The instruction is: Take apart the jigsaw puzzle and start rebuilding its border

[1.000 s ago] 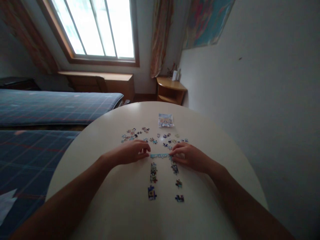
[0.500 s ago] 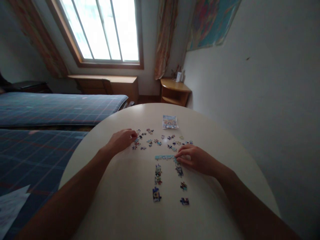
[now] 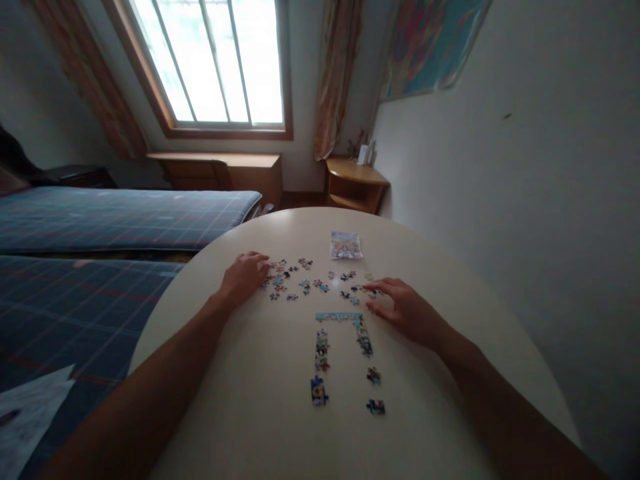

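Observation:
My left hand [image 3: 246, 275] rests at the left edge of a cluster of loose jigsaw pieces [image 3: 279, 283], its fingers apart with nothing seen in them. Over the right-hand loose pieces [image 3: 350, 275] my right hand [image 3: 400, 305] hovers or rests, thumb and fingers spread and holding nothing visible. Between the hands and nearer me is a joined blue top strip [image 3: 336, 317]. A right-hand strip [image 3: 365, 339] meets its right end. The left strip [image 3: 321, 350] lies below its left end. Separate pieces lie lower: a dark one [image 3: 318, 391], a greenish one [image 3: 373, 375] and another [image 3: 377, 407].
A small printed picture sheet [image 3: 345, 245] lies at the back of the round white table [image 3: 270, 400]. Beds with plaid covers [image 3: 120, 213] stand to the left, with papers [image 3: 35, 413] on the nearer one. A white wall [image 3: 525, 220] rises on the right.
My right hand has come off the right end of the blue strip, moving up and right to the loose pieces, fingers spreading. My left hand's fingers have loosened and shifted slightly left.

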